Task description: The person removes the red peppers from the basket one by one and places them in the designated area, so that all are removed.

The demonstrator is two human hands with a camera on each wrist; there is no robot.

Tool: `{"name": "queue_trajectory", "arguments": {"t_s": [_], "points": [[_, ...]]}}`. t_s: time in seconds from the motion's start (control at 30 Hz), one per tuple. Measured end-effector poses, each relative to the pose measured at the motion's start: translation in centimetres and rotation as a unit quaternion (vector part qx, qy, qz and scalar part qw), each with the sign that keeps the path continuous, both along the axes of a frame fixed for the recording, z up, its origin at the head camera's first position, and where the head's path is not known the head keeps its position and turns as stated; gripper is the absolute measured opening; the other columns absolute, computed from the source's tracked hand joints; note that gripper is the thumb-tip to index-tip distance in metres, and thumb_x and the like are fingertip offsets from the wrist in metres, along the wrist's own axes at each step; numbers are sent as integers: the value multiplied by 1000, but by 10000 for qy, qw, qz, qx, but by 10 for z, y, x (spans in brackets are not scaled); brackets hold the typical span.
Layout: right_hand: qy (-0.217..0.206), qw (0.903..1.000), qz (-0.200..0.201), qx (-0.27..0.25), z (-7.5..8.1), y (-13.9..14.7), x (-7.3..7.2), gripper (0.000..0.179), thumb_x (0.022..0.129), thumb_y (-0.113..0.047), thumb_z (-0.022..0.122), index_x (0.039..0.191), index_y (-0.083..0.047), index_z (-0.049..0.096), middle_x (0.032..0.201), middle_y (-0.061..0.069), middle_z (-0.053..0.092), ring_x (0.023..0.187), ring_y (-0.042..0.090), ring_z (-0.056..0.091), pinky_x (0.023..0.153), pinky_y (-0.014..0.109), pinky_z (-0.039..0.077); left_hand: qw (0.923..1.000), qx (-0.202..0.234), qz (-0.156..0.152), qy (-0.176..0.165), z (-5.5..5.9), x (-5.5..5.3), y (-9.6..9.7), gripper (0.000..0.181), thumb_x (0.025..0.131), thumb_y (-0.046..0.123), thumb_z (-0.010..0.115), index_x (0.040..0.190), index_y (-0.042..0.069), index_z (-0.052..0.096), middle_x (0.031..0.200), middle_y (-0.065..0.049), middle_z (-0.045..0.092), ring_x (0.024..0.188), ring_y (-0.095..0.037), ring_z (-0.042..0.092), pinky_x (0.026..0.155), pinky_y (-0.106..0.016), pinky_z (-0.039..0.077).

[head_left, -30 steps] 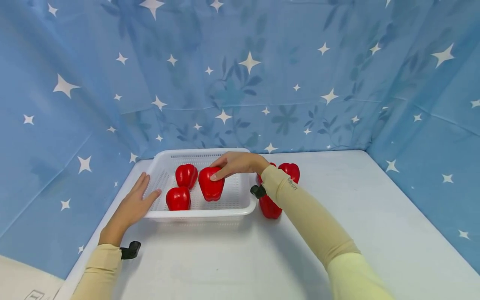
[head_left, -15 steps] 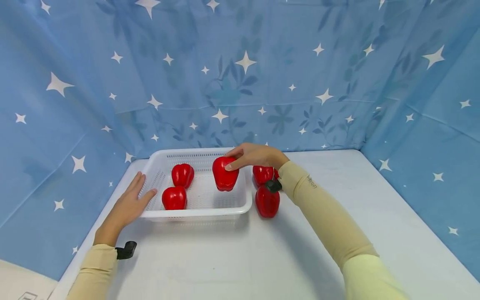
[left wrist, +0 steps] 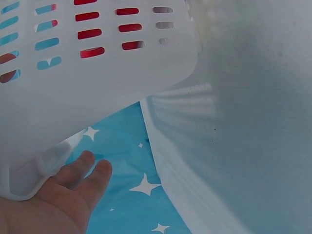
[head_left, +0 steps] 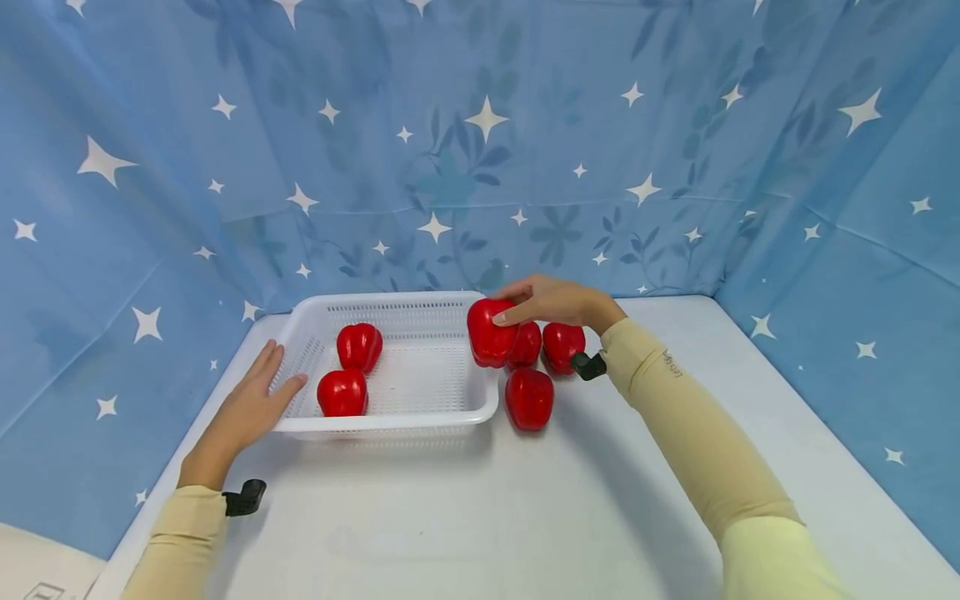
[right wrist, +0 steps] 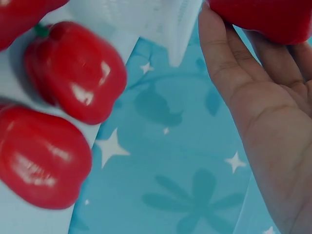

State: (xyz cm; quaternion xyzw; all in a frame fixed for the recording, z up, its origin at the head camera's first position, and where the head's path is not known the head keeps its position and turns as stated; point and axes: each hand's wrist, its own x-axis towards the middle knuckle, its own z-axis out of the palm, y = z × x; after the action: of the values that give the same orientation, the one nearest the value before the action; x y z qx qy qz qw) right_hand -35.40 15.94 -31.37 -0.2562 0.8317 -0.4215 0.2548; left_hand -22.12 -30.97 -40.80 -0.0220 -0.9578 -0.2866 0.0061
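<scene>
Red pepper (head_left: 487, 340) pinched in right grip (head_left: 553, 300); left grip (head_left: 249, 408) spread; sleeve lettering (head_left: 672, 364) unreadable

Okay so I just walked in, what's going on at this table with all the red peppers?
A person's right grip holds one red pepper up at the right end of a white basket. The left grip is at the basket's left side, holding no pepper. Two peppers lie inside the basket, and three more sit on the table just right of it.
</scene>
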Motion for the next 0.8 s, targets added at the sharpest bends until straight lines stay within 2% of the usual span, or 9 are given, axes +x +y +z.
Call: {"name": "queue_trajectory", "arguments": {"t_s": [0.13, 0.27, 0.5, 0.8], "points": [[90, 9998, -134, 113, -2, 14, 2, 66, 91, -34, 84, 150, -11, 63, 140, 10, 65, 135, 34, 53, 107, 64, 52, 10000, -1, 0, -7, -1, -1, 0, 88, 111, 51, 46, 169, -3, 6, 175, -29, -2, 153, -64, 13, 102, -87, 29], [5, 9994, -313, 133, -5, 26, 4, 71, 89, -33, 85, 152, -10, 60, 141, 12, 63, 137, 36, 50, 107, 65, 52, 10000, -26, -9, -16, -1, -2, -1, 88, 112, 50, 46, 168, -3, 6, 175, -29, -3, 153, -63, 13, 103, -87, 28], [-279, 9985, -465, -38, -8, 42, 9, 71, 91, -29, 83, 153, -5, 57, 141, 16, 63, 137, 39, 51, 108, 65, 50, 10000, -69, -13, -64, 0, -1, -1, 87, 112, 48, 46, 168, -4, 5, 175, -29, -3, 153, -63, 12, 104, -87, 27], [-367, 9978, -520, -186, -10, 66, 21, 69, 94, -23, 80, 153, 0, 54, 142, 20, 60, 133, 40, 55, 108, 63, 52, 10000, 0, -53, -82, 2, 0, -1, 87, 112, 46, 48, 168, -4, 5, 174, -31, -3, 152, -64, 13, 103, -87, 29]]}}
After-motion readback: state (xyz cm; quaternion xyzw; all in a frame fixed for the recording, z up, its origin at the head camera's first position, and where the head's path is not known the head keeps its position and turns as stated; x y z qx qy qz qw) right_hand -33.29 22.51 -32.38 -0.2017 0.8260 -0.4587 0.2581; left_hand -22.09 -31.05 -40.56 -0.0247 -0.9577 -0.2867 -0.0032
